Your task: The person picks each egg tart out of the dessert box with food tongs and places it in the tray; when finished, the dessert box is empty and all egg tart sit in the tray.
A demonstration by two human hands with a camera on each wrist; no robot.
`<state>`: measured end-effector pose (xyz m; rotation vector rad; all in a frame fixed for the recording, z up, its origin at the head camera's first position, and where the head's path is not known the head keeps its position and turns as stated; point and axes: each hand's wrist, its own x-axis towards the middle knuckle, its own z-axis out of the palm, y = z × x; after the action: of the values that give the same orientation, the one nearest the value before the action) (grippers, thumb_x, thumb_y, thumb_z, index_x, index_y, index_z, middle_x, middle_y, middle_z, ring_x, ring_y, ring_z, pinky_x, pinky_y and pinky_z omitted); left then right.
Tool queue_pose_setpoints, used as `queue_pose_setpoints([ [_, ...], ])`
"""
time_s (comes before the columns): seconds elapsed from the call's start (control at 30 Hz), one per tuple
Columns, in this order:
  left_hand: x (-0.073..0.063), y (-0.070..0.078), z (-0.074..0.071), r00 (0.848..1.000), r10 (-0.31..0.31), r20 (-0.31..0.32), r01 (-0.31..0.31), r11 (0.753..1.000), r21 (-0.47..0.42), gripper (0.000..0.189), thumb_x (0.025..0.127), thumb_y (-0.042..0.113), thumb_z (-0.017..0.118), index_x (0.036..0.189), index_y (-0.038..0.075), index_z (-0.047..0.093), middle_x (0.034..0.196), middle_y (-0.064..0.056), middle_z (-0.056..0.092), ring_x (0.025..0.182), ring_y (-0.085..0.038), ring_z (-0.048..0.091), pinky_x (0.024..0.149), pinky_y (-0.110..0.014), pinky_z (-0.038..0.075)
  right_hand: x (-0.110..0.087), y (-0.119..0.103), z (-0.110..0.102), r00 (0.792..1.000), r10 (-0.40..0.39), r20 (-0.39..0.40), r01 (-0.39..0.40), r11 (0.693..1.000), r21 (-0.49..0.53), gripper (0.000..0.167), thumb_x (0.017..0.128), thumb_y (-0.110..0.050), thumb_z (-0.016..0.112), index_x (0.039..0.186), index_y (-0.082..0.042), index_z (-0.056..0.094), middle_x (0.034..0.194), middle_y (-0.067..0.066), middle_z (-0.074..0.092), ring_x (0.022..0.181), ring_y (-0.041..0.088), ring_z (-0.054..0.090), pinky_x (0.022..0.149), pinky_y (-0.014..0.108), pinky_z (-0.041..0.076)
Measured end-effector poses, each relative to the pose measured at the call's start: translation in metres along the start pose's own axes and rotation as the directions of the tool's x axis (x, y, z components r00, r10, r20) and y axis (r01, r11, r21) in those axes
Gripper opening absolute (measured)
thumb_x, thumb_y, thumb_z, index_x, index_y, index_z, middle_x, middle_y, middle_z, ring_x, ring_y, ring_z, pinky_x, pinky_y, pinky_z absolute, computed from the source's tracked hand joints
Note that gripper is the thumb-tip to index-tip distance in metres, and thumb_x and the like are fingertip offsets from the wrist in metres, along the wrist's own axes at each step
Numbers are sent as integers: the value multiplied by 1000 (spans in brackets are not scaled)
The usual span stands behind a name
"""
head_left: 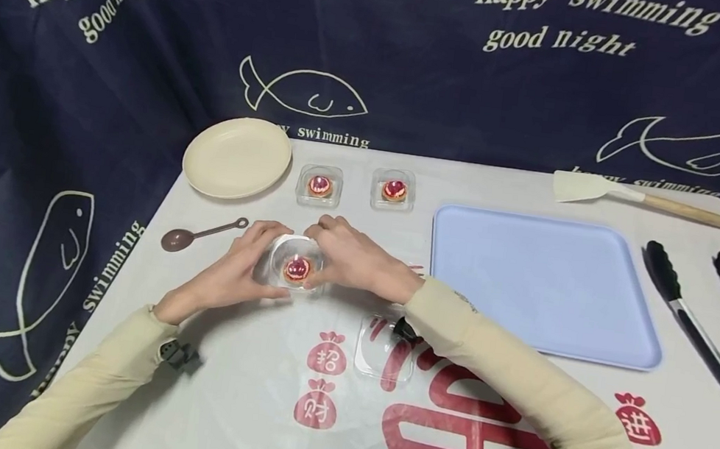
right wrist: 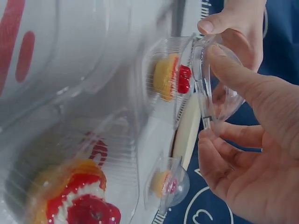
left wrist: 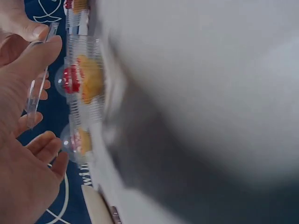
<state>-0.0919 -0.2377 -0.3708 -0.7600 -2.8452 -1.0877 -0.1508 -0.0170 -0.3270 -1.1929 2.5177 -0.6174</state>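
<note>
A clear domed plastic lid [right wrist: 208,88] is held between both hands, a short way above a clear box base with a small red-topped tart [head_left: 297,269] in it. My right hand [head_left: 356,257] grips the lid's right side with thumb and fingertips. At the opposite side my left hand [head_left: 238,266] holds it, its thumb [left wrist: 46,51] along the edge and the other fingers spread lower down. In the left wrist view a gap shows between lid and base. The tart [right wrist: 166,77] stands upright, its yellow crust below the red topping.
Two boxed tarts [head_left: 320,186] [head_left: 394,189] stand behind the hands. A cream plate [head_left: 237,159] and a brown spoon [head_left: 180,239] lie left. Another clear plastic piece [head_left: 377,363] lies near my right sleeve. To the right are a blue tray [head_left: 539,289], tongs [head_left: 705,353] and a spatula [head_left: 604,189].
</note>
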Motion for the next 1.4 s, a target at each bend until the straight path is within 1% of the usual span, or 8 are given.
queue_pose_setpoints([
  [0.23, 7, 10, -5, 976, 166, -138, -151, 982, 112, 86, 69, 19, 88, 137, -2, 41, 130, -18, 50, 122, -34, 45, 105, -51, 34, -7, 13, -11, 996, 92, -15, -80, 927, 366, 48, 101, -40, 49, 124, 0, 63, 102, 14, 70, 91, 23, 66, 84, 30, 53],
  [0.47, 7, 18, -2, 931, 306, -197, -261, 939, 222, 82, 72, 13, 85, 138, -5, 39, 126, -23, 54, 114, -35, 52, 98, -48, 42, -12, 13, -10, 938, 161, 306, -339, 604, 722, 77, 104, -52, 16, 123, 9, 58, 106, 24, 69, 98, 40, 66, 90, 43, 56],
  [0.6, 5, 22, 1, 944, 264, -199, -223, 953, 208, 83, 75, 9, 83, 142, -5, 34, 126, -24, 54, 114, -35, 53, 99, -47, 45, -15, 10, -10, 918, 165, 360, -390, 530, 753, 77, 103, -55, 20, 119, 8, 61, 106, 24, 68, 100, 40, 64, 93, 46, 53],
  [0.73, 3, 29, 1, 988, 33, -150, -38, 999, -33, 81, 84, 10, 76, 147, -2, 26, 123, -23, 58, 111, -34, 58, 97, -46, 48, -20, 5, -9, 946, 201, 256, -325, 631, 705, 69, 103, -51, 27, 118, 7, 63, 107, 23, 67, 100, 36, 64, 90, 43, 55],
  [0.87, 1, 35, -4, 989, -150, 1, 143, 943, -301, 51, 102, 13, 51, 144, -6, 29, 120, -27, 60, 109, -39, 62, 98, -49, 49, -26, 2, -5, 965, 233, 117, -256, 767, 588, 62, 102, -50, 33, 120, -1, 65, 109, 18, 67, 100, 29, 63, 87, 37, 53],
  [1.1, -3, 31, -9, 973, -170, 156, 227, 827, -515, 51, 105, 17, 43, 143, -15, 30, 130, -31, 53, 116, -30, 60, 98, -23, 50, -34, -6, 3, 984, 179, -9, -151, 856, 494, 52, 99, -44, 49, 130, -4, 61, 128, 10, 62, 116, 21, 57, 101, 39, 47],
  [1.27, -13, 31, -13, 963, -146, 225, 236, 858, -457, 62, 94, 8, 63, 144, -12, 32, 137, -25, 49, 127, -33, 52, 105, -28, 45, -40, -10, 4, 991, 128, 44, -134, 896, 424, 67, 89, -43, 66, 139, 0, 51, 133, 13, 57, 115, 20, 57, 99, 36, 49],
  [1.4, -19, 36, -15, 967, -66, 246, 143, 940, -309, 73, 82, 8, 77, 142, -5, 39, 133, -16, 48, 125, -34, 52, 109, -44, 42, -44, -16, 8, 994, 72, 78, -93, 944, 318, 75, 80, -39, 78, 138, 1, 51, 126, 12, 59, 105, 21, 57, 89, 33, 51],
])
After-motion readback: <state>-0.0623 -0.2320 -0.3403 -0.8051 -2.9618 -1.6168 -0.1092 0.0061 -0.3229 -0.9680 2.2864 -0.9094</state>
